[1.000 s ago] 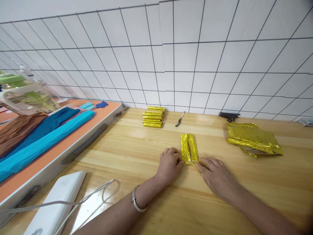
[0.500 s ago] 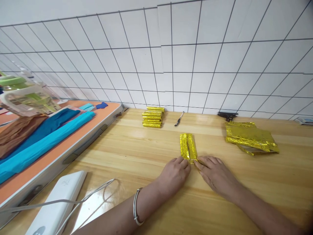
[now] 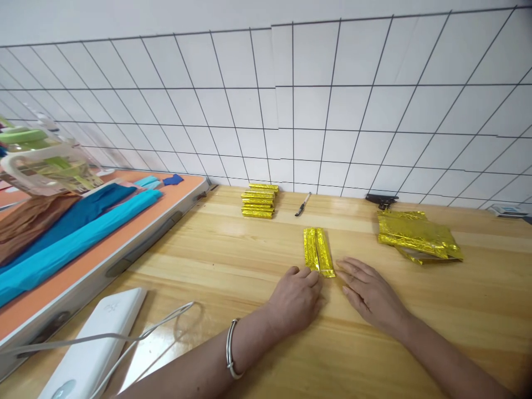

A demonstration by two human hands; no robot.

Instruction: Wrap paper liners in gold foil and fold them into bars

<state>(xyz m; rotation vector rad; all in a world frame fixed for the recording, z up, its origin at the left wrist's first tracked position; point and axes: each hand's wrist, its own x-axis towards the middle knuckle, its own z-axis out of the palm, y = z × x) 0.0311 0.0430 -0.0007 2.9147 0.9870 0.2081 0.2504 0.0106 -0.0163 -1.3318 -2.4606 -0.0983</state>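
Observation:
A piece of gold foil paper lies on the wooden table with both long sides folded in to a middle seam. Its near edge shows a thin pale strip. My left hand, with a silver bangle at the wrist, has its fingers curled on the near left corner of the paper; the fingertips are partly hidden. To the right of the paper, my right hand rests low over the table with its fingers stretched out and holding nothing. Its fingertips are close to the paper's near right corner, just apart from it.
Folded gold foil strips are stacked near the wall, beside a pen. Flat gold foil sheets lie right, by a black clip. At left are a white power bank with a cable and an orange surface holding coloured crepe paper.
My right hand has let go of the paper's near right corner and moved slightly right, its fingers straighter. My left hand stays at the near left corner. The view has shifted a little.

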